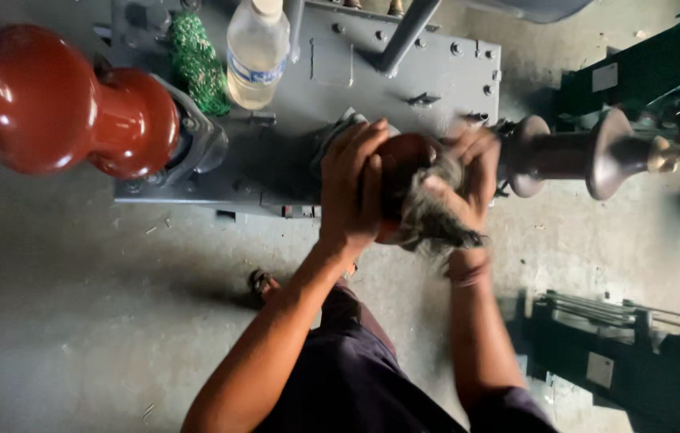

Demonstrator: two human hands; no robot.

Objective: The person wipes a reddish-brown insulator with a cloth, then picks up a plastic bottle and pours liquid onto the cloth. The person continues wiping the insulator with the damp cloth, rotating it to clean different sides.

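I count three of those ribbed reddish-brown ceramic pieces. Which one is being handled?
The middle one, gripped between the left hand and right hand, which presses a rag. The others sit untouched at far left and right.

The right hand (468,172) is smeared with blur, so its grip on the grey rag (434,215) can't be read. The left hand (353,188) covers much of the brown round piece (404,160). The clear bottle (257,50) and the big red insulator (59,100) run off the picture's edge.

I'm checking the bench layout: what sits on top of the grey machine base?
On the grey machine base stand a clear plastic bottle and a green scrubber. The left hand and right hand, gripping a brown rounded piece and dark fibrous wad, cover its front edge.
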